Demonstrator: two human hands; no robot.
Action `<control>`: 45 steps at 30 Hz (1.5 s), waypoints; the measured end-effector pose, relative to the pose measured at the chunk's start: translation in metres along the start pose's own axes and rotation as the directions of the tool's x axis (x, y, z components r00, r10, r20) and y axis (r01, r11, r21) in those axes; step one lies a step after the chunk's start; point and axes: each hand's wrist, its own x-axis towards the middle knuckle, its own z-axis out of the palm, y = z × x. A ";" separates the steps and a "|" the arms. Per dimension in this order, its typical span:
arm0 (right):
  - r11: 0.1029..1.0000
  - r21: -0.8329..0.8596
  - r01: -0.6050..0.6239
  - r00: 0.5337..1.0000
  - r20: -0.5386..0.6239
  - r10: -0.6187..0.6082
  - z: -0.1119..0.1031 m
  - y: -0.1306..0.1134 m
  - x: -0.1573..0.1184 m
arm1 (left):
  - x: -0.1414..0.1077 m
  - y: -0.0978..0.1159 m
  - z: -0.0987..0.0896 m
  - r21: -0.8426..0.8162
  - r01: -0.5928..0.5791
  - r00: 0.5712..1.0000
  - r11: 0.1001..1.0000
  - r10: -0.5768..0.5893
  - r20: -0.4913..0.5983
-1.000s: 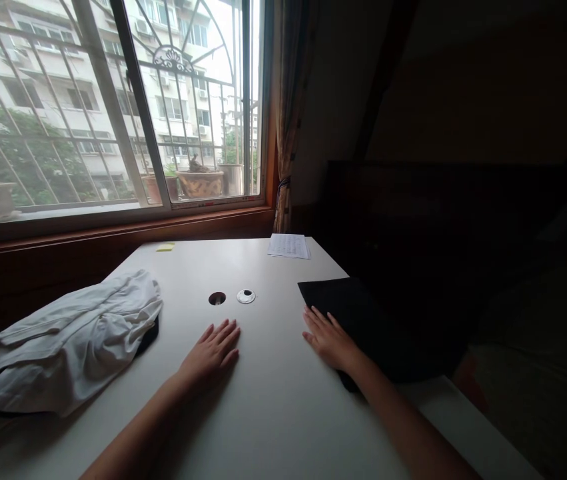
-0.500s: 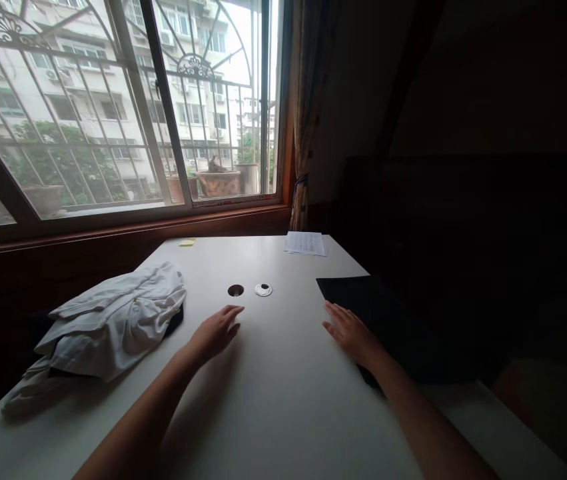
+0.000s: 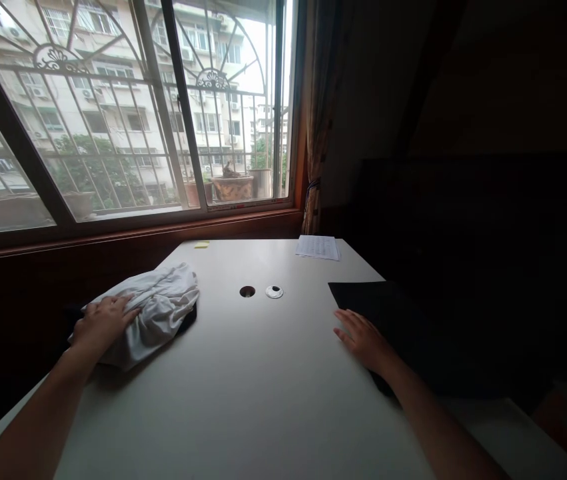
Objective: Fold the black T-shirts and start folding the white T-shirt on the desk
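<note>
My left hand [image 3: 104, 323] lies on top of a crumpled white garment [image 3: 163, 303], fingers somewhat spread over the fabric. Whether the fingertips pinch any cloth is not clear. Something black [image 3: 187, 321] peeks out from under the garment's right edge. My right hand [image 3: 362, 339] is open and holds nothing, its fingers stretched out at the left edge of a flat dark sheet or cloth [image 3: 363, 293]. Much of that dark thing fades into shadow, so its kind cannot be made out.
Both arms reach over a white table [image 3: 243, 400]. Near its middle are a round cable hole [image 3: 248, 291] and a white round cap [image 3: 274, 292]. Printed papers [image 3: 318, 247] and yellow sticky notes [image 3: 202, 245] lie at the far edge, below a barred window [image 3: 128, 133] and a curtain [image 3: 314, 167].
My left hand has moved left from above the bare table onto the white garment. My right hand stays beside the dark sheet. The view has shifted slightly to the left.
</note>
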 end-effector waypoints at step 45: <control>0.898 0.271 0.348 0.929 0.028 -0.369 -0.032 -0.111 -0.007 | -0.142 0.231 0.047 -0.683 -0.493 0.794 0.539 0.600 -0.099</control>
